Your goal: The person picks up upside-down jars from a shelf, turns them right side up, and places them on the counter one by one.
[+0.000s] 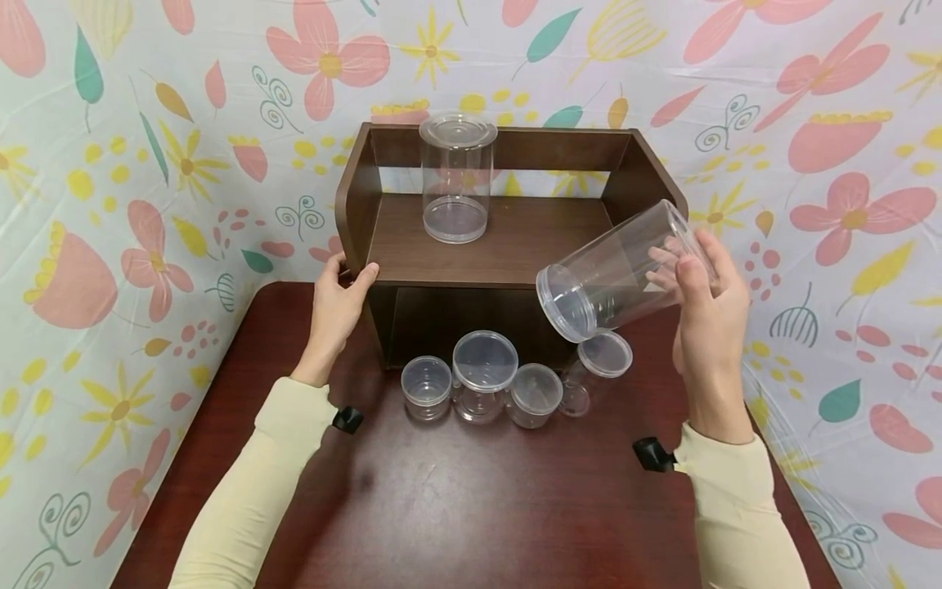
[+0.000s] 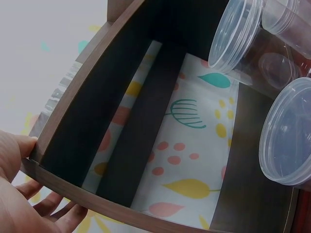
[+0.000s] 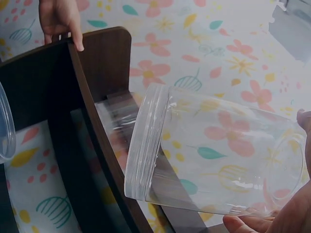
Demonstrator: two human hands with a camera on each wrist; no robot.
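Note:
My right hand (image 1: 710,315) grips a tall clear plastic jar (image 1: 625,266) near its base. The jar is tilted, its lidded end pointing down and left, in front of the right side of a dark brown two-tier shelf (image 1: 471,262). In the right wrist view the jar (image 3: 223,155) looks see-through, with no contents visible. My left hand (image 1: 338,307) holds the shelf's left front corner, thumb on the upper board's edge. The left wrist view shows that hand's fingers (image 2: 48,204) curled along the board. Another tall clear jar (image 1: 458,184) stands upright on the upper tier, left of centre.
Several smaller clear lidded jars stand in a row on the reddish-brown table (image 1: 441,507), before the lower opening. Among them are a wider jar (image 1: 484,372) and, at the right end, a narrow one (image 1: 599,360) below the held jar. Flower-patterned cloth (image 1: 846,270) hangs around the table.

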